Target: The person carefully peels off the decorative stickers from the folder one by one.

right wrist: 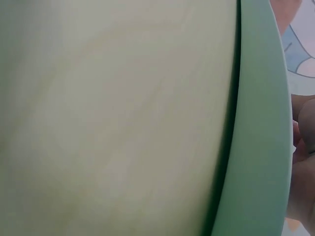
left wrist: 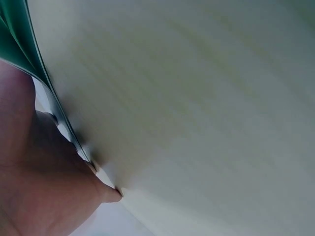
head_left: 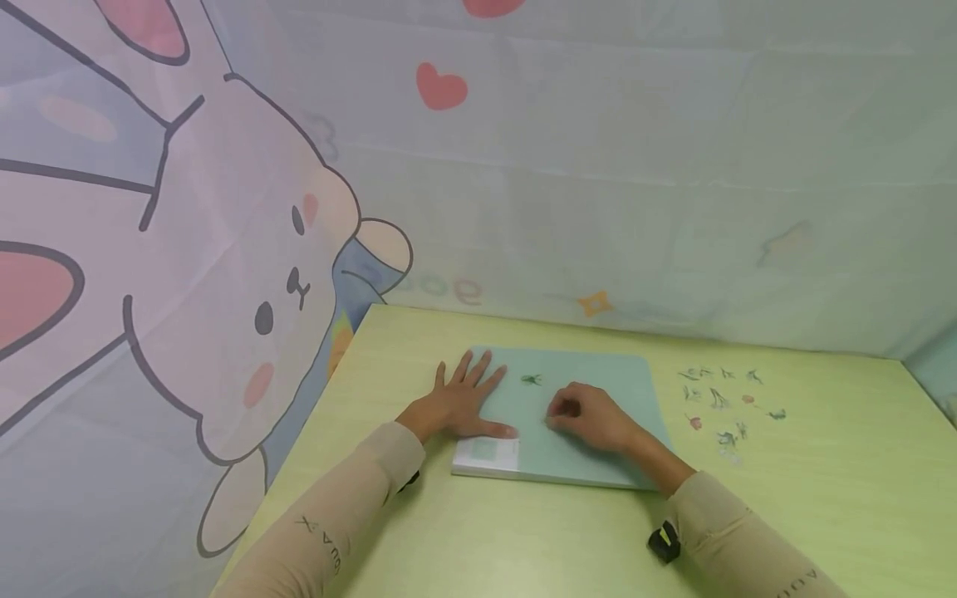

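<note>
A pale green folder (head_left: 591,461) with a white label (head_left: 486,453) at its near left corner lies on the table. My left hand (head_left: 465,404) rests on its left part, fingers spread and thumb just above the label. The fingers of my right hand (head_left: 594,417) are curled, thumb and index fingertips together low over the folder's middle. In the right wrist view a small white bit, perhaps a sticker (right wrist: 294,148), shows between these fingers; the rest is hidden. A small green plant-like sticker (head_left: 531,379) is on the cover between the hands, toward the top.
Several small plant and flower cutouts (head_left: 718,399) lie scattered on the yellow-green table (head_left: 837,482), right of the folder. A printed curtain (head_left: 598,166) hangs behind the table and along its left side.
</note>
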A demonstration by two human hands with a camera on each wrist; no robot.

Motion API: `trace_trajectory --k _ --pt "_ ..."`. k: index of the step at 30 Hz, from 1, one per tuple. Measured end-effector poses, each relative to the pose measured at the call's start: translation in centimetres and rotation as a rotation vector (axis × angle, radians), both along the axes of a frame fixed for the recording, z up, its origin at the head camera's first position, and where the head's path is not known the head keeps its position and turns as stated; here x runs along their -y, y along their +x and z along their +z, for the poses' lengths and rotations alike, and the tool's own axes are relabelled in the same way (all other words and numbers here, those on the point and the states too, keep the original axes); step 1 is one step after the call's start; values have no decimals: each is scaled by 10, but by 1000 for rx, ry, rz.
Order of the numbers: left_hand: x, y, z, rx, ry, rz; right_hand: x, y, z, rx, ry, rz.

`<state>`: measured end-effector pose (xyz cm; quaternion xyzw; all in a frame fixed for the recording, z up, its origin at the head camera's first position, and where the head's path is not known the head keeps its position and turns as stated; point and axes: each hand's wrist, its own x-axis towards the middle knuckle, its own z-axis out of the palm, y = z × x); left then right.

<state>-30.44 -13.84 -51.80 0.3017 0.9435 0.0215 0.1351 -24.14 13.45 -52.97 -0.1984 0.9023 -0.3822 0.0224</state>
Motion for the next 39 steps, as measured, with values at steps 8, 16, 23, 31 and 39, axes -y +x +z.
trace_trajectory --k 8,16,23,31,39 --pt "0 0 1 2 -23 -3 -2 1 7 39 -19 20" --pt "2 -10 -13 39 43 6 -2 4 9 44 -28 5" --pt "1 -10 -12 57 58 7 -4 6 3 -71 -12 30" --pt "1 -10 -11 48 79 2 -20 14 10 -111 27 108" --pt "2 -4 -1 51 53 -4 -61 22 19 -127 14 99"
